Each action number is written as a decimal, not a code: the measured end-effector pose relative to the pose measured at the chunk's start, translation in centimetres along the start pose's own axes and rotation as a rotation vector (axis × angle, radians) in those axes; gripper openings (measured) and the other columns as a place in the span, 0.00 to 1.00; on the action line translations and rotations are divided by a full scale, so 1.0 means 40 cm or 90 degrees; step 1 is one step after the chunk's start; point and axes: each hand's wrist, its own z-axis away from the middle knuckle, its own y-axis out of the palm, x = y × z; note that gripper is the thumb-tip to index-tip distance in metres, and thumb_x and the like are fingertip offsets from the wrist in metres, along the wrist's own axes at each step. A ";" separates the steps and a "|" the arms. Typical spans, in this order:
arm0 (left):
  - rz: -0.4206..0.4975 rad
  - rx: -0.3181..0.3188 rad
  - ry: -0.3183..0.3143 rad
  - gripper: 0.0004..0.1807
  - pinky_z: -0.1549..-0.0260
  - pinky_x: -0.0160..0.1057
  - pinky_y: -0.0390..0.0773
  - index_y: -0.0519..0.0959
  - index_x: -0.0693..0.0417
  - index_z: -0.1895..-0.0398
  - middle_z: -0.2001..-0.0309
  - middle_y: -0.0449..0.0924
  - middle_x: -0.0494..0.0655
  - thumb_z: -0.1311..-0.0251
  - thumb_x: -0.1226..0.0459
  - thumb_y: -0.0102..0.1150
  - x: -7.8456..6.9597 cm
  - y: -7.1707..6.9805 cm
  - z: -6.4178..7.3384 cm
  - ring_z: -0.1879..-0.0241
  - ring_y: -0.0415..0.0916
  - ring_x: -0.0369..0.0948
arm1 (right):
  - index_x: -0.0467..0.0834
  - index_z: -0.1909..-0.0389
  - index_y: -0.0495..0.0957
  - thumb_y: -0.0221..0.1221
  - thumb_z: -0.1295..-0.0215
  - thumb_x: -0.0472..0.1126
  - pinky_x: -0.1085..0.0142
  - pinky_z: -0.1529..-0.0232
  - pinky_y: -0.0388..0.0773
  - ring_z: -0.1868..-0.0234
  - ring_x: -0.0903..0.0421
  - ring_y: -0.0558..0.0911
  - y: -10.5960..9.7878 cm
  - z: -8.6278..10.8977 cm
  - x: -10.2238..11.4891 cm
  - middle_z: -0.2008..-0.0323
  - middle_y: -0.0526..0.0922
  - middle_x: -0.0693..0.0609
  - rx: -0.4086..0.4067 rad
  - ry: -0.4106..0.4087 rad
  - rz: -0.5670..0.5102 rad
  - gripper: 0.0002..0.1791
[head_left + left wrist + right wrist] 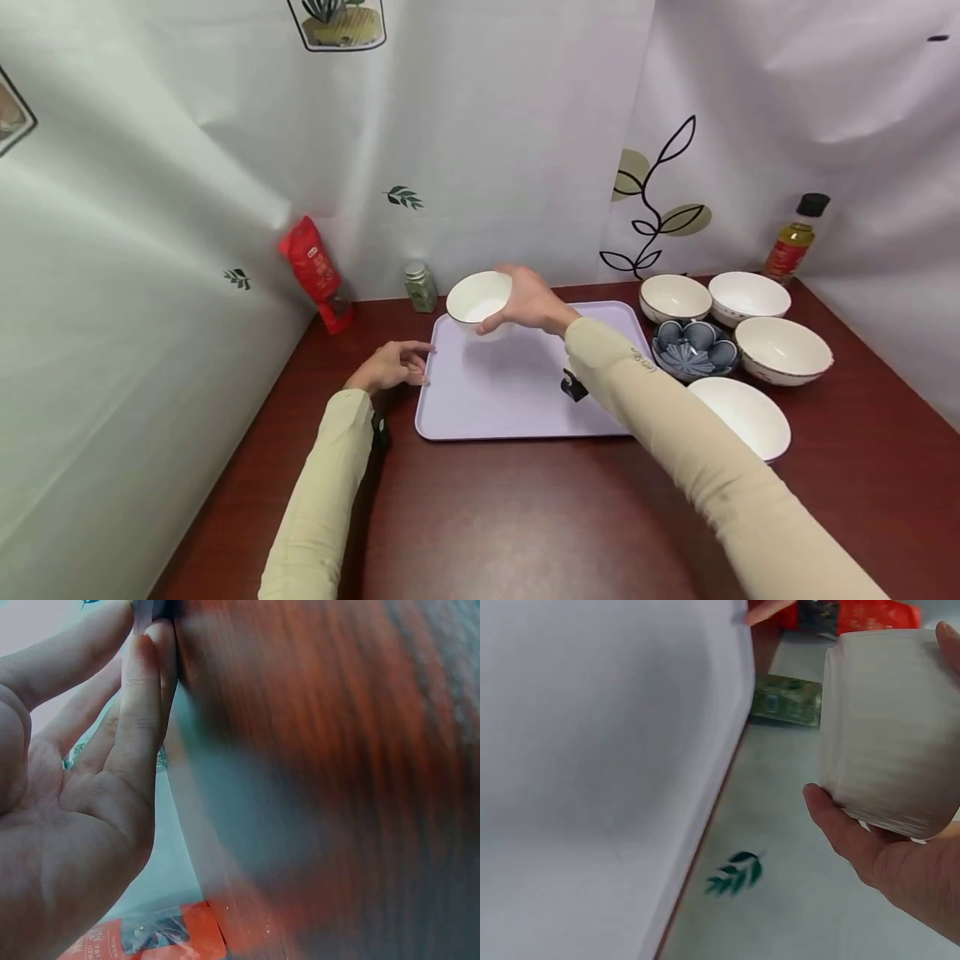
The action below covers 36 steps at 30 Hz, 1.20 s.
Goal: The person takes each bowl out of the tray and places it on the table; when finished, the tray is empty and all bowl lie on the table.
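My right hand [527, 298] holds a white bowl [477, 297] by its side, thumb toward the front, above the back left part of the lilac tray [517, 408]. In the right wrist view the bowl's pale outer wall [896, 731] shows in that hand [900, 862], clear of the tray [615, 765]. At the tray's left edge is my left hand [390, 367]. Its thumb and fingers [139, 712] pinch the tray's rim in the left wrist view.
Right of the tray are several white bowls [783, 350], a blue flower-shaped bowl [693, 350] and a white plate [742, 417]. A sauce bottle [793, 242] stands in the back right corner. A green-filled jar [421, 287] and a red packet [315, 271] are at the back left.
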 end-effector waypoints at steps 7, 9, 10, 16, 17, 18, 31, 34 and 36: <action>-0.018 -0.002 0.008 0.34 0.61 0.30 0.78 0.75 0.57 0.33 0.60 0.83 0.54 0.47 0.72 0.71 -0.004 -0.001 -0.001 0.65 0.78 0.37 | 0.43 0.27 0.64 0.82 0.67 0.45 0.51 0.34 0.71 0.35 0.47 0.72 -0.067 0.054 0.007 0.32 0.71 0.45 0.016 -0.014 -0.015 0.60; -0.021 -0.001 0.007 0.34 0.60 0.30 0.78 0.75 0.56 0.33 0.60 0.83 0.54 0.47 0.71 0.71 -0.005 -0.002 0.001 0.64 0.78 0.37 | 0.43 0.28 0.64 0.82 0.68 0.44 0.51 0.34 0.71 0.36 0.47 0.73 -0.086 0.069 0.004 0.32 0.72 0.46 0.017 -0.023 -0.018 0.60; -0.024 -0.002 0.007 0.34 0.60 0.30 0.78 0.75 0.56 0.33 0.59 0.83 0.54 0.47 0.71 0.71 -0.006 -0.002 0.002 0.64 0.78 0.37 | 0.43 0.28 0.64 0.82 0.68 0.43 0.50 0.34 0.71 0.36 0.47 0.73 -0.095 0.076 0.002 0.32 0.72 0.46 0.017 -0.026 -0.018 0.60; -0.042 -0.007 -0.006 0.33 0.60 0.30 0.78 0.75 0.54 0.34 0.59 0.83 0.54 0.46 0.71 0.70 -0.009 -0.001 0.006 0.63 0.78 0.37 | 0.42 0.25 0.62 0.82 0.68 0.44 0.48 0.32 0.68 0.35 0.47 0.73 -0.163 0.128 -0.020 0.30 0.70 0.44 0.021 -0.033 0.010 0.62; -0.041 -0.007 -0.009 0.33 0.60 0.30 0.78 0.75 0.53 0.34 0.59 0.83 0.54 0.46 0.71 0.70 -0.010 0.000 0.007 0.63 0.78 0.37 | 0.43 0.25 0.62 0.82 0.68 0.44 0.49 0.32 0.68 0.35 0.47 0.72 -0.176 0.138 -0.025 0.30 0.70 0.44 0.018 -0.032 0.014 0.63; -0.041 -0.005 -0.010 0.33 0.60 0.31 0.78 0.75 0.53 0.34 0.59 0.83 0.54 0.46 0.71 0.70 -0.010 0.000 0.006 0.63 0.78 0.38 | 0.42 0.25 0.62 0.82 0.68 0.44 0.49 0.32 0.68 0.35 0.47 0.73 -0.189 0.148 -0.030 0.30 0.70 0.43 0.017 -0.033 0.017 0.62; -0.022 0.008 -0.023 0.34 0.61 0.30 0.78 0.74 0.53 0.32 0.57 0.82 0.55 0.45 0.71 0.69 -0.008 -0.004 0.000 0.63 0.77 0.39 | 0.51 0.24 0.61 0.82 0.64 0.51 0.47 0.35 0.65 0.35 0.46 0.70 -0.321 0.272 -0.119 0.26 0.64 0.43 0.000 -0.001 0.123 0.62; -0.020 0.008 -0.020 0.33 0.61 0.30 0.78 0.74 0.53 0.33 0.57 0.82 0.55 0.45 0.71 0.69 -0.005 -0.004 -0.001 0.63 0.78 0.39 | 0.52 0.23 0.59 0.82 0.62 0.51 0.52 0.39 0.68 0.38 0.46 0.72 -0.344 0.296 -0.151 0.27 0.65 0.42 -0.006 0.015 0.121 0.62; -0.018 0.006 -0.018 0.33 0.61 0.30 0.78 0.74 0.53 0.33 0.58 0.82 0.55 0.45 0.71 0.69 -0.002 -0.003 -0.002 0.63 0.78 0.39 | 0.52 0.23 0.59 0.81 0.61 0.52 0.57 0.43 0.70 0.40 0.47 0.73 -0.360 0.312 -0.174 0.27 0.66 0.42 -0.012 0.025 0.131 0.62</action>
